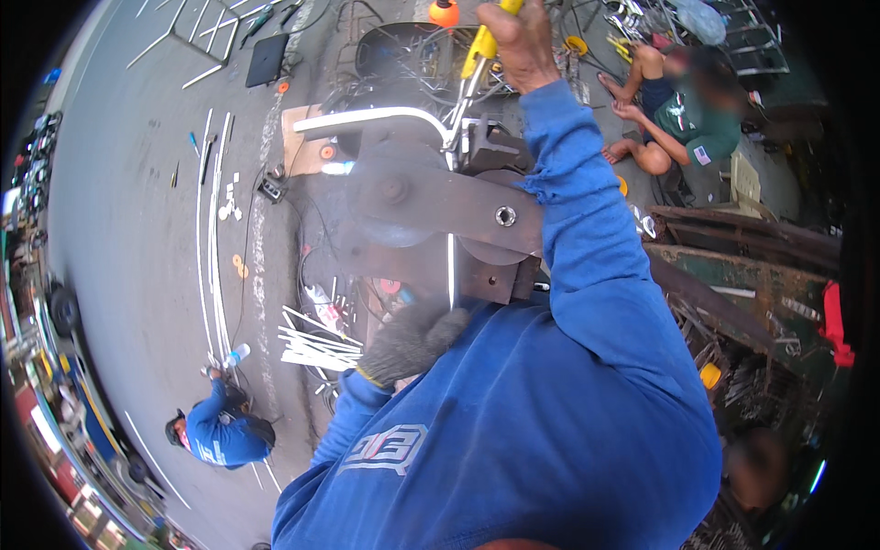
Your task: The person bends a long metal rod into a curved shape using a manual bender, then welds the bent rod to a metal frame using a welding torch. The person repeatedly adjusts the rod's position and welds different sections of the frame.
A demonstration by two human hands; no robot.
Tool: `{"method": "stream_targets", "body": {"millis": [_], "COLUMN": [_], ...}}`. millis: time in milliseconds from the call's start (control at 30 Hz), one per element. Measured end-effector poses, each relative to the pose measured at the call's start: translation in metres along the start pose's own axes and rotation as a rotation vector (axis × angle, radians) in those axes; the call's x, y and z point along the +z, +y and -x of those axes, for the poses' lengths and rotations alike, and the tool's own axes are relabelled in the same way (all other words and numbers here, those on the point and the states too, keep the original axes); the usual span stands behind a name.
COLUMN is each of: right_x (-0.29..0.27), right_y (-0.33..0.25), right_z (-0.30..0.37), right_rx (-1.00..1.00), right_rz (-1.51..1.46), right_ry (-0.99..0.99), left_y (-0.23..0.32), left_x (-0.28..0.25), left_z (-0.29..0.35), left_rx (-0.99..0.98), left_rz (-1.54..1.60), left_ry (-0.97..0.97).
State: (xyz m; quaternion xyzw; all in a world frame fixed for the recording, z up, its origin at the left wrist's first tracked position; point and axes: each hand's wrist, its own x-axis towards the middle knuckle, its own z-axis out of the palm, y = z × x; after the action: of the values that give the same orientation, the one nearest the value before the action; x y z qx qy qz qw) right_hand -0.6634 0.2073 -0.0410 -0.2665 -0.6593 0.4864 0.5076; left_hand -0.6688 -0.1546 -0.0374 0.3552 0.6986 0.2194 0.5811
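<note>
A rusty steel bending jig [431, 197] with round dies and a thick flat plate stands right in front of me. Through it runs a thin shiny metal tube [367, 115], straight on my side and curving to the left beyond the plate. My left hand [408, 346], in a dark grey knit glove, is closed around the tube's near end close to my belly. With my right arm stretched forward, my bare right hand [522, 50] grips the yellow handle of a plier-like tool [478, 57]. The metal end of that tool reaches the tube at its bend; its jaws are too small to make out.
Cut tubes [316, 346] lie piled left of the jig, with long tubes [215, 229] on the pavement beyond. One person in blue [225, 426] crouches at lower left; another in dark green [692, 115] sits at upper right. Rusty steel beams [733, 229] lie on the right.
</note>
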Motion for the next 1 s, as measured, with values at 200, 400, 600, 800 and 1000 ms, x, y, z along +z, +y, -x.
{"method": "stream_targets", "body": {"millis": [200, 400, 600, 800, 1000], "right_x": [0.003, -0.007, -0.075, -0.108, -0.047], "right_y": [0.012, 0.044, 0.046, 0.031, 0.035], "right_z": [-0.002, -0.021, -0.100, -0.123, -0.086], "right_rx": [0.114, 0.119, 0.147, 0.578, 0.691], "right_rz": [-0.244, -0.391, -0.607, -0.649, -0.218], "right_ry": [0.015, 0.283, 0.224, -0.617, -1.084], "left_y": [-0.015, -0.038, -0.013, 0.009, -0.010], "left_x": [0.045, 0.064, 0.060, 0.058, 0.074], "left_z": [-0.014, -0.017, -0.003, 0.001, -0.004], "left_rx": [-0.045, 0.254, 0.086, 0.091, 0.058], "left_rz": [0.561, 0.407, 0.273, 0.269, 0.266], "left_ry": [0.114, 0.240, 0.374, 0.422, 0.474]}}
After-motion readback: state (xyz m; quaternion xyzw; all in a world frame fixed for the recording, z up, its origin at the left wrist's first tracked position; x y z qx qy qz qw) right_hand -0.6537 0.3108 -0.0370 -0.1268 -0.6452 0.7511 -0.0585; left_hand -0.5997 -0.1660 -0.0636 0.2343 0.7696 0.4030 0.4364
